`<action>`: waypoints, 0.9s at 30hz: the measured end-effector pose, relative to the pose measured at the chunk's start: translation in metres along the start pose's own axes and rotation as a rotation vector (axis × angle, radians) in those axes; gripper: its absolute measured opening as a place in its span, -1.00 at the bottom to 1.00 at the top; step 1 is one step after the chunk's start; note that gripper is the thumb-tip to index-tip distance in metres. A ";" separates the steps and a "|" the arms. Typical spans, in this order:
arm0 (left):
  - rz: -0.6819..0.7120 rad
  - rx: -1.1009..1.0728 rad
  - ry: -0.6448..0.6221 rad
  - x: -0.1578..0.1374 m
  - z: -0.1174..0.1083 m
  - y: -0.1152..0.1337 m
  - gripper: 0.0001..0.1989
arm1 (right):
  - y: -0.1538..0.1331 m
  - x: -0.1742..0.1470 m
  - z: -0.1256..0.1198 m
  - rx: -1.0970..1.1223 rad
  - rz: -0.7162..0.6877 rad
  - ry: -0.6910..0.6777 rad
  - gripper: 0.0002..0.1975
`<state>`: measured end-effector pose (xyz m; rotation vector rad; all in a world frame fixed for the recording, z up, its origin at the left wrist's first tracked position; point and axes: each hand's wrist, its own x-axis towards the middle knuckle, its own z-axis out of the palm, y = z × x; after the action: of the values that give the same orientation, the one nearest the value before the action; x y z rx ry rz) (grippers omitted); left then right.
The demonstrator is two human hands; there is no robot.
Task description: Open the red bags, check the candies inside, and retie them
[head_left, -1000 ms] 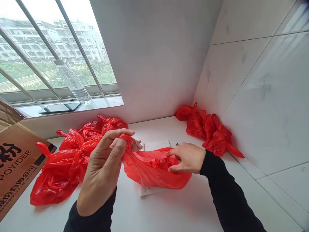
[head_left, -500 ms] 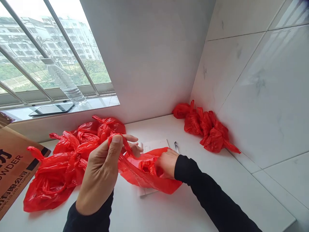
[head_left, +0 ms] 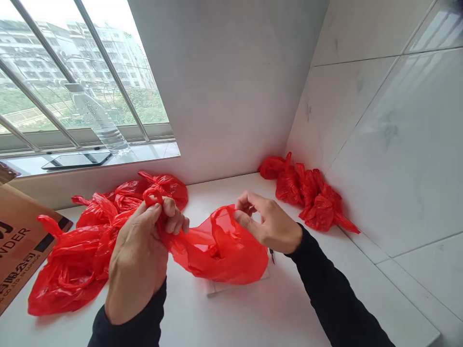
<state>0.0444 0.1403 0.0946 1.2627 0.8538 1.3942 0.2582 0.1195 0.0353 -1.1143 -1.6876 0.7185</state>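
A red plastic bag (head_left: 231,260) hangs open between my hands, low over the white table. My left hand (head_left: 144,236) is closed round one of its handles, a loop of which sticks up above the thumb. With thumb and fingertips my right hand (head_left: 265,219) pinches the other handle at the bag's right rim. Something red lies inside the bag, mostly hidden by its wall. Beneath the bag, paper (head_left: 217,289) shows only at its edge. A pen (head_left: 272,256) pokes out below my right hand, partly covered.
Several filled red bags (head_left: 79,260) are heaped left of my left hand, beside a cardboard box (head_left: 25,246). More knotted red bags (head_left: 321,207) lie along the tiled wall at right. On the window sill stand a water bottle (head_left: 97,118) and a flat dark tablet (head_left: 77,160).
My right hand has come out of the bag and now grips its right handle. The bag has been lifted and its mouth spread. My left hand has shifted slightly left, still holding its handle.
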 end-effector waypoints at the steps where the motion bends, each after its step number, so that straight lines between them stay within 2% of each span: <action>1: 0.024 0.016 -0.001 0.000 0.000 0.000 -0.73 | -0.004 -0.001 -0.003 0.100 -0.010 0.069 -0.85; 4: 0.069 0.131 -0.042 -0.002 0.001 -0.003 -0.76 | -0.012 -0.004 -0.006 0.360 -0.024 0.162 -0.80; 6: 0.030 0.251 -0.092 -0.004 0.001 -0.005 -0.74 | -0.015 -0.007 -0.004 0.461 -0.023 0.178 -0.79; 10: -0.117 0.424 -0.269 -0.014 0.008 -0.005 -0.69 | -0.022 -0.011 0.001 0.519 -0.025 0.159 -0.81; 11: -0.138 0.454 -0.338 -0.017 0.011 -0.004 -0.62 | -0.024 -0.011 0.002 0.524 -0.025 0.145 -0.82; 13: -0.148 0.511 -0.471 -0.022 0.018 -0.003 -0.38 | -0.028 -0.012 0.003 0.519 -0.015 0.107 -0.85; 14: -0.142 0.537 -0.514 -0.025 0.021 -0.003 -0.34 | -0.029 -0.012 0.004 0.507 -0.014 0.085 -0.87; 15: -0.133 0.551 -0.540 -0.026 0.024 -0.003 -0.40 | -0.031 -0.012 0.004 0.490 -0.019 0.062 -0.89; 18: -0.078 0.526 -0.521 -0.026 0.027 -0.008 -0.84 | -0.033 -0.013 0.003 0.430 -0.062 0.024 -0.86; 22: -0.090 0.477 -0.454 -0.024 0.021 -0.013 -0.70 | -0.032 -0.014 0.003 0.327 -0.038 0.122 -0.78; 24: -0.138 0.463 -0.481 -0.025 0.019 -0.012 -0.66 | -0.031 -0.014 0.004 0.270 -0.017 0.151 -0.75; 27: -0.269 0.395 -0.449 -0.026 0.019 -0.006 -0.64 | -0.031 -0.012 0.005 0.309 -0.056 0.079 -0.84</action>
<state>0.0626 0.1137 0.0858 1.6112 0.9629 0.7058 0.2443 0.0960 0.0544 -0.8634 -1.4765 0.8552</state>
